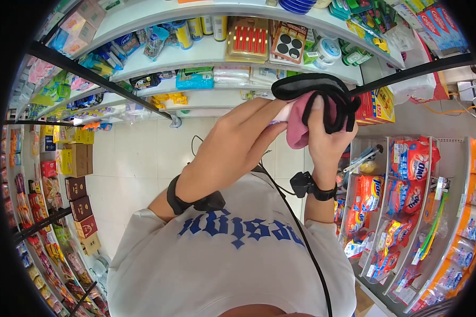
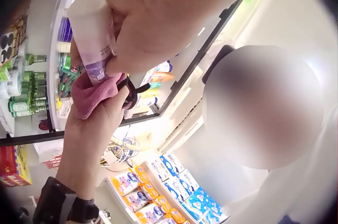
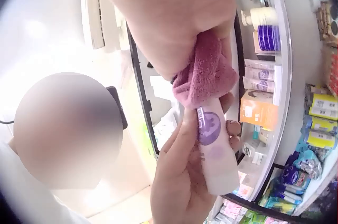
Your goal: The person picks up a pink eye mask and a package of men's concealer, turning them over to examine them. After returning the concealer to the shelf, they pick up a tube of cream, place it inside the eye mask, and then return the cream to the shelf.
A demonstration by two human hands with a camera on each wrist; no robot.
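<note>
shop shelves (image 1: 206, 53) behind, left hand (image 1: 238, 142) holding tube (image 3: 216, 155), right hand (image 1: 325, 137) pressing pink cloth (image 1: 299, 124)

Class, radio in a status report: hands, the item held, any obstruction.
Left hand grips white tube. Right hand presses pink cloth on tube's end, black strap draped over fingers. Nothing between hands and shelf.

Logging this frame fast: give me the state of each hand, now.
Left hand: fingers curled round the white tube.
Right hand: fingers grip the pink cloth against the tube's top.
</note>
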